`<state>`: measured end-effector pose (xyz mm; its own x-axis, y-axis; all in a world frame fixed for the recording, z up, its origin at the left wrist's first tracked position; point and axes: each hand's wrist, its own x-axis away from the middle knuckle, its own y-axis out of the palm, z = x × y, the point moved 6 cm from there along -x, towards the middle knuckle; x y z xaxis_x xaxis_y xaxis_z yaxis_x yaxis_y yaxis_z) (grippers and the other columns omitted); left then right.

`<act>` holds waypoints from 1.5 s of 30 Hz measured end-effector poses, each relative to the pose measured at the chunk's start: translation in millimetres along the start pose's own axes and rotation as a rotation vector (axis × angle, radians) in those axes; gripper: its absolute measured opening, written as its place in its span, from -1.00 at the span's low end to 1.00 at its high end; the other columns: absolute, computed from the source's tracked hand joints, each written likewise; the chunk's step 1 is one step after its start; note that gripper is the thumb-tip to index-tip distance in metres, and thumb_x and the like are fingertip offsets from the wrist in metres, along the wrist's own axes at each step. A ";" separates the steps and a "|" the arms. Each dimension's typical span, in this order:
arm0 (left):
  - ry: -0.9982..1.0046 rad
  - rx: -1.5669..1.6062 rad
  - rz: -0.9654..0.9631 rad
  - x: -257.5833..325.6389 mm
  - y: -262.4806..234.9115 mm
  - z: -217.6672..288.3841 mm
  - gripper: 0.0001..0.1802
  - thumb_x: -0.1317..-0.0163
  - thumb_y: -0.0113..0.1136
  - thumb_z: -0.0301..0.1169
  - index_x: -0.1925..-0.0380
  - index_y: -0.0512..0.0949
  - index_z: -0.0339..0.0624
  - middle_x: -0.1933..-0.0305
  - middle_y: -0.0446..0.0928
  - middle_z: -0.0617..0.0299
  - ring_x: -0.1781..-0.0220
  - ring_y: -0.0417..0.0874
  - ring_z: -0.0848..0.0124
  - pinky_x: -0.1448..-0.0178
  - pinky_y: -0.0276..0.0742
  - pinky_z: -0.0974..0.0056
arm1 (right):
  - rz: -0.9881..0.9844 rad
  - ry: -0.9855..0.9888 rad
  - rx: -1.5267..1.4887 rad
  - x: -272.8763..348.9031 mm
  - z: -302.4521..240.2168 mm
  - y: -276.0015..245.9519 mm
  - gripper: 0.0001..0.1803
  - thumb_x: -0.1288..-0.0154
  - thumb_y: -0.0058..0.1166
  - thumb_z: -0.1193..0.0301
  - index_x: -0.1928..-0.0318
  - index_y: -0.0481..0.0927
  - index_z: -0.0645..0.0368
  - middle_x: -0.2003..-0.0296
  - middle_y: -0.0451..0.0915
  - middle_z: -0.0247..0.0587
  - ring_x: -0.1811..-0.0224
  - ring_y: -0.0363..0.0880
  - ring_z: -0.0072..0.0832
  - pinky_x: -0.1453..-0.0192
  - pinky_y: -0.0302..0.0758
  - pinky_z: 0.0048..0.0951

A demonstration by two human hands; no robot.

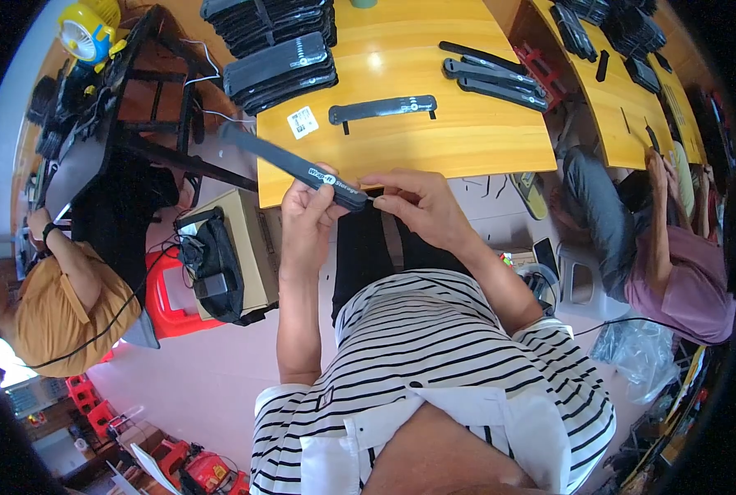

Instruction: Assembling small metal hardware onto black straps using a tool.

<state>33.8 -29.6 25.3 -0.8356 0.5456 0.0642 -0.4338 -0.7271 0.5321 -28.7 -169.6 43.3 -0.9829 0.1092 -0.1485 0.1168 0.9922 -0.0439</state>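
Note:
My left hand (306, 223) grips a long black strap (279, 155) with white print, thumb on top, just off the table's front edge. The strap's far end points up and to the left; its near, rounded end lies by my right hand (427, 208). Thumb and finger of that hand are pinched together at this end, on something too small to make out. Ahead, a similar black strap bundle (382, 110) lies across the yellow wooden table (467, 148), with two short black tabs sticking out below it. A white label (303, 123) is beside it.
Black strap stacks (279, 70) stand at the table's far left, and several loose straps (494, 78) lie at its right. A cardboard box (252, 239) with a black bag (211, 260) is at my left. People sit on both sides, the right one at another table (623, 99).

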 end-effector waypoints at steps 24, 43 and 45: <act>-0.301 0.068 -0.114 2.7 -0.3 -24.9 -0.64 -0.15 0.11 -0.50 0.03 0.37 -0.37 0.24 0.56 0.08 0.23 0.64 0.34 0.11 0.62 0.34 | -0.200 -0.048 0.010 2.7 17.9 4.3 -0.70 -0.22 -0.03 0.56 0.04 0.57 0.10 0.58 0.44 -0.43 0.63 0.26 -0.70 0.56 0.19 -0.69; -0.442 0.122 -0.286 4.0 7.0 -49.8 -0.51 -0.02 0.14 -0.62 -0.02 0.31 -0.37 0.28 0.55 0.12 0.32 0.63 0.37 0.20 0.57 0.42 | -0.291 0.326 -0.332 11.0 34.9 -0.3 -0.77 -0.24 0.02 0.44 0.11 0.58 0.22 0.68 0.30 -0.51 0.71 0.17 -0.76 0.66 0.04 -0.75; -0.458 0.147 -0.269 3.7 8.8 -51.7 -0.52 -0.02 0.14 -0.62 0.00 0.32 -0.36 0.29 0.54 0.14 0.33 0.62 0.38 0.23 0.57 0.44 | -0.270 0.208 -0.248 8.3 39.7 -3.1 -0.77 -0.19 0.08 0.43 0.13 0.58 0.22 0.65 0.35 -0.50 0.65 0.23 -0.77 0.59 0.14 -0.72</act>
<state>9.4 -55.5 -13.5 -0.4557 0.8535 0.2526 -0.5327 -0.4889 0.6908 -31.6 -174.1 3.0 -0.9843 -0.1719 0.0394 -0.1616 0.9686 0.1888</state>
